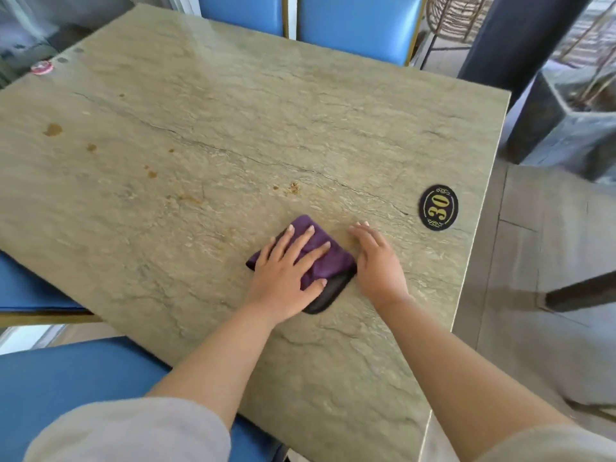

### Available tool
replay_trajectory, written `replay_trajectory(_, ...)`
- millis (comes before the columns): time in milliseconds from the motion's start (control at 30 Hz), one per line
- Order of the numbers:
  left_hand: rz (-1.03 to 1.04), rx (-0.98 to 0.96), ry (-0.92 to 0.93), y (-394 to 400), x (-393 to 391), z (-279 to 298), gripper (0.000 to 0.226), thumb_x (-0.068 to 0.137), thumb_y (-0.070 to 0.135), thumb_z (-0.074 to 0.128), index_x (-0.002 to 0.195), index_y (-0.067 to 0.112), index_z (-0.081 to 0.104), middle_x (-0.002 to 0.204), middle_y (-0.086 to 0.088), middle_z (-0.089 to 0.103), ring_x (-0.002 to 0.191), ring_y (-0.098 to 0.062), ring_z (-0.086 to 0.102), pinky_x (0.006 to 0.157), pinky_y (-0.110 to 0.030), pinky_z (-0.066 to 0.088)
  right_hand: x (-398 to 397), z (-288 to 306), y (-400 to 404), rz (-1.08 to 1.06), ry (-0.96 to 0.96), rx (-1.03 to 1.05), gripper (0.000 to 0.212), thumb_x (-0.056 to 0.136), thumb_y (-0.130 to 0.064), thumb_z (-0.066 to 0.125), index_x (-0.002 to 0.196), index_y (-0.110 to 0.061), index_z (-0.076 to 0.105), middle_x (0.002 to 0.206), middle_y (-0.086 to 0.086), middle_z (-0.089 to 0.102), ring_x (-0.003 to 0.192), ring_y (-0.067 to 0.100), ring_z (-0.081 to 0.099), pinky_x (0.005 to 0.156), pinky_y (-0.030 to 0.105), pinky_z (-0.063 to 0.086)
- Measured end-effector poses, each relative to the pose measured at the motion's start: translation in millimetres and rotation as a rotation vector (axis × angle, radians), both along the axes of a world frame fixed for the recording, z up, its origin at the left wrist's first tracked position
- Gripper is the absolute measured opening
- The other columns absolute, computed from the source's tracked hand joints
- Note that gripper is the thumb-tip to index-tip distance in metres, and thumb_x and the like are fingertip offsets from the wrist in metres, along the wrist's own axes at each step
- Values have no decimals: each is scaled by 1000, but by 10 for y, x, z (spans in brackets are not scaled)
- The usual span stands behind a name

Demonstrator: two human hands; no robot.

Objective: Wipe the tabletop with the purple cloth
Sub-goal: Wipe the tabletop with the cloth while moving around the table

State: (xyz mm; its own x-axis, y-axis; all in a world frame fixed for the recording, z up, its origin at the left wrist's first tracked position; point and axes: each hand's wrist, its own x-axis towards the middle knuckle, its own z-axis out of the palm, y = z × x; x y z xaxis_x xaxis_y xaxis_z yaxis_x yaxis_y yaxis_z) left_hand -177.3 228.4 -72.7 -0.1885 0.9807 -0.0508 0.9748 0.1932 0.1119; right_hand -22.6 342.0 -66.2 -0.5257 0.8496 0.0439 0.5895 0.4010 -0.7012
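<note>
A folded purple cloth (pixel 330 261) with a dark underside lies on the greenish stone tabletop (pixel 233 128), near its right front part. My left hand (pixel 286 268) presses flat on the cloth with fingers spread and straight. Just to the right, my right hand (pixel 378 258) rests flat on the bare table, its inner edge touching the cloth's right corner. Brown stains (pixel 52 129) and crumbs (pixel 293 187) dot the tabletop to the left of and beyond the cloth.
A black oval number plate (pixel 438 207) reading 30 sits near the table's right edge. Blue chairs (pixel 353 21) stand at the far side and blue seats (pixel 66 375) at the near left. A small red round object (pixel 42 67) lies at the far left corner.
</note>
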Motion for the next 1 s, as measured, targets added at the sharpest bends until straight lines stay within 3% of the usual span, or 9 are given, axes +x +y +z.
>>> replay_trajectory(100,-215,-64,-170,-208,-105,112,60,88,56,32,147,46,25,160,16,10,149,-12,3,119,-36,4,-193,111,-479,-188,-23,14,55,86,3,36,138,-12,42,147,9,38,141,25,25,118,37,19)
replay_trajectory(200,-176,21,-428,-204,-520,279,47,94,22,48,141,25,41,155,2,34,144,-21,29,116,-34,22,-537,135,-1107,-143,-170,103,58,90,-32,24,146,-18,32,154,8,30,146,29,14,120,46,4)
replay_trajectory(267,-33,56,-334,-208,-868,301,44,97,23,46,140,23,40,159,-1,23,146,-21,22,117,-38,19,-712,67,-1366,-14,-418,154,65,89,-60,19,150,-39,10,160,-1,4,146,36,-10,114,56,-13)
replay_trajectory(333,131,-69,-166,-258,-1183,278,50,100,41,36,148,32,25,163,1,2,149,-21,3,120,-46,9,-739,7,-1407,21,-550,174,61,89,-68,17,145,-51,-1,160,-5,-10,142,37,-22,109,62,-18)
replay_trajectory(467,295,-266,-17,-386,-1512,218,63,92,67,10,149,46,-7,160,4,-23,148,-23,-18,117,-55,-10,-605,23,-1155,-249,-590,70,52,92,-66,13,141,-59,-4,160,1,-13,141,35,-26,106,64,-21)
replay_trajectory(667,280,-83,36,-487,-1567,10,64,87,72,-3,146,51,-14,160,6,-21,148,-20,-18,117,-59,-3,-932,19,-444,-510,-612,-18,53,96,-55,16,146,-49,3,161,1,-7,145,32,-17,111,62,-11)
replay_trajectory(833,279,-59,38,-475,-1604,-47,62,88,68,-2,146,51,-15,159,9,-23,147,-17,-19,116,-58,-6,-1665,-27,-96,-382,-462,69,57,95,-34,33,148,-32,14,161,-3,3,147,23,-8,116,51,-10)
replay_trajectory(933,303,-48,8,-447,-1597,-55,66,83,62,-8,147,45,-18,159,11,-23,147,-14,-19,117,-58,-5,-2162,-13,-238,-161,-227,80,67,90,-15,38,150,-23,10,159,0,15,148,17,0,119,39,-7)
replay_trajectory(1000,319,-25,-10,-452,-1586,-47,70,82,57,-9,149,39,-19,160,13,-19,148,-11,-16,117,-57,-4,-2309,45,-330,-37,-11,-17,72,84,-4,41,150,-17,15,153,5,32,146,18,15,119,32,0)
